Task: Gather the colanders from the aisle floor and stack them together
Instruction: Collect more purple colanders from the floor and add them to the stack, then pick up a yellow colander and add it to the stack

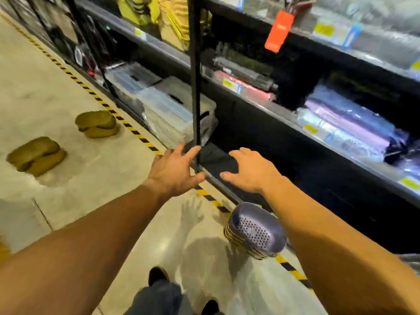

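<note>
A stack of metal colanders (255, 230) lies upside down on the aisle floor beside the shelf base, its perforated bottom facing up, partly hidden by my right forearm. Two olive-yellow piles of colanders rest further left on the floor, one (96, 124) near the striped tape and one (36, 155) nearer the left edge. My left hand (175, 170) and my right hand (250, 170) are stretched forward with fingers spread, holding nothing, above the floor in front of the black shelf post. Both hands are well apart from every colander.
Black shelving (250, 105) runs along the right, loaded with clear plastic boxes (166, 105) and wrapped goods. Yellow-black tape (127, 125) marks the floor along its base. My shoes (156, 275) stand at the bottom. Bare concrete floor lies to the left.
</note>
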`<state>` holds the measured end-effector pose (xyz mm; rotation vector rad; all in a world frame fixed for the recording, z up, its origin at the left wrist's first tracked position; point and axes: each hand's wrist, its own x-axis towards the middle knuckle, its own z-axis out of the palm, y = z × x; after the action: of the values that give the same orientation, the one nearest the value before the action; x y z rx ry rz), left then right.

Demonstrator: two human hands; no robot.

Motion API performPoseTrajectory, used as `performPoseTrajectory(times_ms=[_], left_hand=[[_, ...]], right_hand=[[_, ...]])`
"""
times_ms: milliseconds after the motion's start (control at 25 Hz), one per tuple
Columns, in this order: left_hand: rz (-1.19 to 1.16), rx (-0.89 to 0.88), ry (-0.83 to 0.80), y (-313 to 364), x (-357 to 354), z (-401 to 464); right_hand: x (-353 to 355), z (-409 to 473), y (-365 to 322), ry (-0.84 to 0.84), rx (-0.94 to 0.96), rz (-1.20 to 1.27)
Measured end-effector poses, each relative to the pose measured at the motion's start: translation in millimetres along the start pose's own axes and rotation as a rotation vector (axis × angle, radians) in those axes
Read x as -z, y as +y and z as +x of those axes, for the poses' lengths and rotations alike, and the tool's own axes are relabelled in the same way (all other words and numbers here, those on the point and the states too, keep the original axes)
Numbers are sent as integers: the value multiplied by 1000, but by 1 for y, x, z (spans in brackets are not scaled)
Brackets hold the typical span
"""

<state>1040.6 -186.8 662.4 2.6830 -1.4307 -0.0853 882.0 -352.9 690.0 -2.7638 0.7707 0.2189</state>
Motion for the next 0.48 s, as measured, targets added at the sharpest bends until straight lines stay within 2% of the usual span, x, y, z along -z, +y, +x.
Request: performPoseTrajectory(times_ms=[120, 320, 480], left_hand=[[31, 149, 50, -76, 77, -15], [63, 411, 215, -224, 164, -60], [119, 598, 211, -324, 198, -82]], right_hand=[[62, 38, -76, 1, 201, -49], [136, 115, -248, 147, 494, -95], [141, 154, -373, 44, 619, -20]])
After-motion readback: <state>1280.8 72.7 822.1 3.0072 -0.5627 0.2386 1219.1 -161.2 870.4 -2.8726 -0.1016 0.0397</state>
